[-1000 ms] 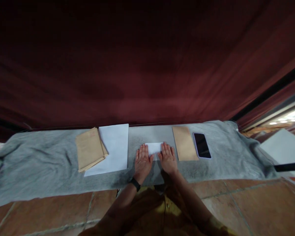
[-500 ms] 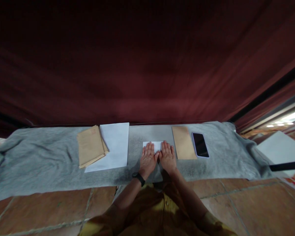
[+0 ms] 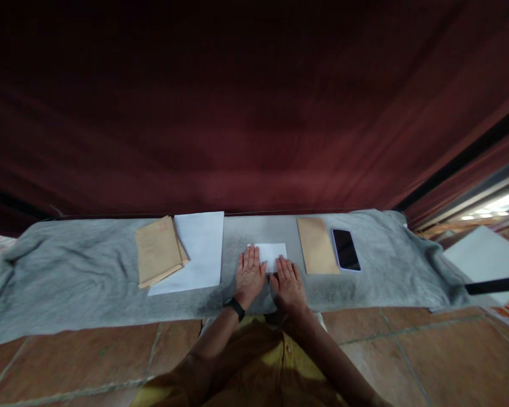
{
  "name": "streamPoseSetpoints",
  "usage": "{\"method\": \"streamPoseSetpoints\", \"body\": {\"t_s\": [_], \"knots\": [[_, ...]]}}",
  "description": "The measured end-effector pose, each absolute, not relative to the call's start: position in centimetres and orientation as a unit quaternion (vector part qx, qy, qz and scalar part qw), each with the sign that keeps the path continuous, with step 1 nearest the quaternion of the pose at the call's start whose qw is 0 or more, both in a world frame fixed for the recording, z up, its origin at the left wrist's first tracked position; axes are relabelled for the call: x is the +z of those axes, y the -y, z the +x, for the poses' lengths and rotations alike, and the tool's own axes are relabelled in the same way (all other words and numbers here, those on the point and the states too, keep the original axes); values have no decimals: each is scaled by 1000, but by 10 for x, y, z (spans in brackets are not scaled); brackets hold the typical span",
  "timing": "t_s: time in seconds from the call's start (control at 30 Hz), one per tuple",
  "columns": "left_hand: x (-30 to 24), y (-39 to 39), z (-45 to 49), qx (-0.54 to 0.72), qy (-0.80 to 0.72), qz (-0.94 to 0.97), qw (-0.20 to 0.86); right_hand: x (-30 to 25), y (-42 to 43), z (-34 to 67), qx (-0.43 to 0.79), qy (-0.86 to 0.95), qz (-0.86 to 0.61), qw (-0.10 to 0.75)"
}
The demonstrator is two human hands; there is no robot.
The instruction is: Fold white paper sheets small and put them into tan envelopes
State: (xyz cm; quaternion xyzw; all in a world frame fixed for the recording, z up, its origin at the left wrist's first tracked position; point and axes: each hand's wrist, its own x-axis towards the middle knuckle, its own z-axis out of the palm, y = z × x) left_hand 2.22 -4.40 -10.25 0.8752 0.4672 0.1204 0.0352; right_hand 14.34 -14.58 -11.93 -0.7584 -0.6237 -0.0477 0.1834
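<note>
A small folded white paper (image 3: 275,252) lies on the grey cloth (image 3: 80,277) in front of me. My left hand (image 3: 249,273) lies flat with fingers stretched out, its fingertips over the paper's left edge. My right hand (image 3: 288,282) also lies flat and open, its fingertips at the paper's near edge. A black band sits on my left wrist.
To the left lie a stack of tan envelopes (image 3: 158,251) and a white sheet (image 3: 200,249). To the right lie a single tan envelope (image 3: 316,245) and a dark phone (image 3: 345,249). A dark red curtain (image 3: 254,113) hangs behind. Tiled floor lies below the cloth.
My right hand has slid back toward me, uncovering more of the folded paper. My left hand has shifted slightly left and stays flat on the paper's edge.
</note>
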Motion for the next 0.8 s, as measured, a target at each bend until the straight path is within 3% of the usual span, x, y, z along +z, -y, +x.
{"method": "streamPoseSetpoints", "body": {"t_s": [0.27, 0.8], "knots": [[-97, 52, 59, 117, -330, 930, 108, -111, 149, 142, -48, 646, -750, 135], [-110, 30, 14, 126, -449, 885, 4, -117, 129, 151, -36, 602, -777, 182]]}}
